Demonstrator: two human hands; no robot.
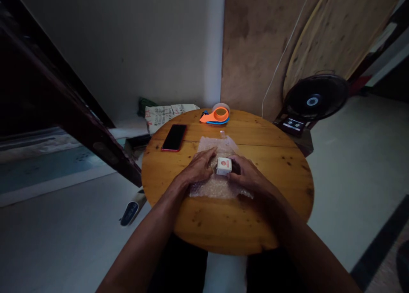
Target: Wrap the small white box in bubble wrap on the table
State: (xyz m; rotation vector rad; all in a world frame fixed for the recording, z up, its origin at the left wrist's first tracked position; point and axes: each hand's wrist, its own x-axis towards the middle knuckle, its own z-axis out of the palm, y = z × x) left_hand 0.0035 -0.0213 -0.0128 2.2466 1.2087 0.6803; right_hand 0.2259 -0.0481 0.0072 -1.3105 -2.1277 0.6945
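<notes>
A small white box with red print stands on a sheet of bubble wrap near the middle of the round table. My right hand grips the box from its right side, thumb in front and fingers behind. Flat on the left part of the wrap lies my left hand, its fingers stretched out beside the box. Whether the left fingertips touch the box is hard to see.
On the wooden table, a phone lies at the back left and an orange-and-blue tape dispenser at the back. A black fan stands beyond the right edge. A printed sack sits behind the table.
</notes>
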